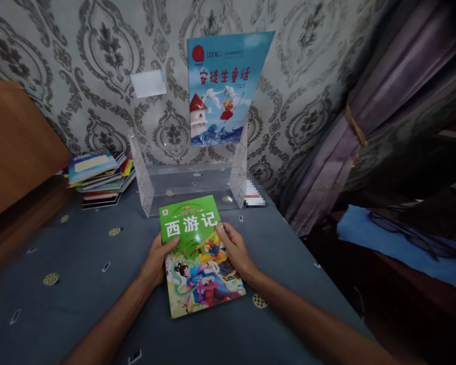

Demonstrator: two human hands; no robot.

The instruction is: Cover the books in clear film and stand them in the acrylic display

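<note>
A green picture book (197, 253) with white Chinese title letters lies face up on the blue-grey cloth in front of me. My left hand (157, 262) grips its left edge, thumb on the cover. My right hand (235, 251) holds its right edge, fingers curled over the cover. Just beyond the book stands a clear acrylic book stand (190, 177). A blue picture book (222, 88) leans upright on the stand's right side, against the wall.
A stack of several thin books (99, 175) lies at the back left beside a wooden cabinet (15, 147). The patterned wall is straight behind the stand. A purple curtain (365, 116) hangs at the right; a blue cloth (399, 248) lies beyond the table's right edge.
</note>
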